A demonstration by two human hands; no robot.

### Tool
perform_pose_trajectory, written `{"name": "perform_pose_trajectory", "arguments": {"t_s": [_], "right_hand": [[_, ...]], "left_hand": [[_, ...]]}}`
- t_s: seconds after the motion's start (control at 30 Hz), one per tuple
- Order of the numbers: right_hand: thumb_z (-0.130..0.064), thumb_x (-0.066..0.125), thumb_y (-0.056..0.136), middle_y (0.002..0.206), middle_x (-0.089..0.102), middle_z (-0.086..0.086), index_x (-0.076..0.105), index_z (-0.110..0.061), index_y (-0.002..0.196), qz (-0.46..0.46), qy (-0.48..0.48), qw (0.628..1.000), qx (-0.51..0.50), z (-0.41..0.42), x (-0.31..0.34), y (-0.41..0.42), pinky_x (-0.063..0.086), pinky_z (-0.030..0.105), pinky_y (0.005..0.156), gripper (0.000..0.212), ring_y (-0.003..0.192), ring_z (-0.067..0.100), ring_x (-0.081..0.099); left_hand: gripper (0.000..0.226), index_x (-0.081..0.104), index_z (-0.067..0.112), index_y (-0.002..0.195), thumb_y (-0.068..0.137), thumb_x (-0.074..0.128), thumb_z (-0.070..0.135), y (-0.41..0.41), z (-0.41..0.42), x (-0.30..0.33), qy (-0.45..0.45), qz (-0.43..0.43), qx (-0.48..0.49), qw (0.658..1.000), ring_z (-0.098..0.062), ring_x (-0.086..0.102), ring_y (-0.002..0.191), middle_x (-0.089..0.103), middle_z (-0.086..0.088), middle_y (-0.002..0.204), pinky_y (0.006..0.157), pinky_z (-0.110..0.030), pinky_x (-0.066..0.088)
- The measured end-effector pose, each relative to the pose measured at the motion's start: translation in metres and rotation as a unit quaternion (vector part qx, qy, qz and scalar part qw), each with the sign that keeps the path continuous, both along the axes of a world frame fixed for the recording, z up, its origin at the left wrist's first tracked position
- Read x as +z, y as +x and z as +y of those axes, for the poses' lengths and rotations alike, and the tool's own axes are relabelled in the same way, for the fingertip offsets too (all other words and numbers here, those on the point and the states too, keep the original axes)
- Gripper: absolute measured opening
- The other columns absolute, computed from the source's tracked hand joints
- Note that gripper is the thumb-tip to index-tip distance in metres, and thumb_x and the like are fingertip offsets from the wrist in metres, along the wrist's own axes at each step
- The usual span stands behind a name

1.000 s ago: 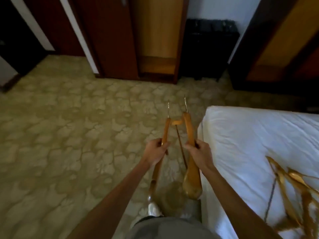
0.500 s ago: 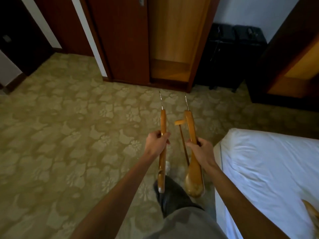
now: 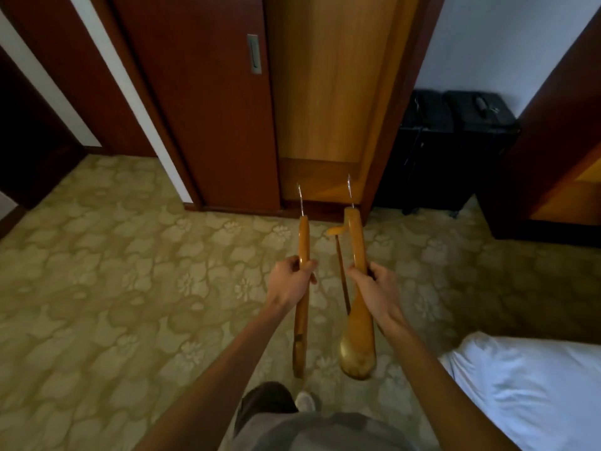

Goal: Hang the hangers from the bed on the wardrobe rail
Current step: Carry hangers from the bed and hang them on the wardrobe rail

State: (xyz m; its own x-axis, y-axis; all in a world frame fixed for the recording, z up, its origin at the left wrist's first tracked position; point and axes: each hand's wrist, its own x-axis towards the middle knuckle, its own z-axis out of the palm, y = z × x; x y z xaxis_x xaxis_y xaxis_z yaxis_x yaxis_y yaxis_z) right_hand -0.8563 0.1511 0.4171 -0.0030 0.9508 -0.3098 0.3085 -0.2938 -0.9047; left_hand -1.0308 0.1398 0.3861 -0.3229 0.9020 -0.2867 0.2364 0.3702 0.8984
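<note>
Hangers ride one per fist: your left hand (image 3: 290, 281) grips the slim wooden hanger (image 3: 302, 288), your right hand (image 3: 374, 288) grips the broad-shouldered hanger (image 3: 357, 307), hooks pointing ahead at the open wardrobe (image 3: 325, 92). Bed (image 3: 527, 392) sits at your right. No rail shows; look up before lifting, and hook them one at a time.
</note>
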Motion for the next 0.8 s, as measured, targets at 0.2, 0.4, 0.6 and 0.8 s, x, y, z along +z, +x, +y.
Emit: {"name": "perform_pose_trajectory", "arguments": {"t_s": [0.2, 0.4, 0.6, 0.8], "right_hand": [[-0.033, 0.069, 0.090, 0.079, 0.068, 0.006, 0.074, -0.023, 0.089, 0.000, 0.020, 1.000, -0.021, 0.124, 0.003, -0.036, 0.048, 0.029, 0.068, 0.011, 0.072, 0.014, 0.060], [-0.030, 0.068, 0.092, 0.085, 0.068, -0.005, 0.070, -0.028, 0.090, 0.005, 0.032, 0.999, -0.033, 0.286, 0.003, -0.072, 0.040, 0.021, 0.063, 0.004, 0.075, 0.007, 0.060], [-0.026, 0.070, 0.090, 0.087, 0.073, -0.003, 0.076, -0.020, 0.092, 0.039, 0.056, 0.996, -0.058, 0.461, 0.037, -0.089, 0.045, 0.023, 0.069, 0.009, 0.084, 0.012, 0.067], [-0.024, 0.070, 0.092, 0.083, 0.074, 0.003, 0.077, -0.016, 0.089, 0.044, 0.087, 0.993, -0.060, 0.609, 0.084, -0.080, 0.053, 0.030, 0.076, 0.011, 0.083, 0.021, 0.071]], "left_hand": [[0.028, 0.073, 0.009, 0.085, 0.097, 0.063, 0.032, -0.024, 0.129, 0.007, 0.013, -0.011, -0.018, 1.000, 0.005, 0.053, 0.043, 0.064, 0.010, 0.060, 0.040, -0.009, 0.037], [0.027, 0.075, 0.011, 0.086, 0.094, 0.063, 0.034, -0.057, 0.296, 0.013, 0.029, -0.015, -0.035, 0.999, 0.003, 0.054, 0.045, 0.064, 0.012, 0.057, 0.044, -0.010, 0.037], [0.023, 0.073, 0.009, 0.086, 0.094, 0.065, 0.030, -0.081, 0.487, 0.048, 0.063, -0.041, -0.074, 0.994, 0.003, 0.060, 0.051, 0.068, 0.009, 0.062, 0.051, -0.012, 0.042], [0.023, 0.072, 0.015, 0.088, 0.097, 0.063, 0.033, -0.085, 0.646, 0.097, 0.090, -0.046, -0.128, 0.987, 0.007, 0.061, 0.057, 0.066, 0.015, 0.064, 0.055, -0.009, 0.043]]}}
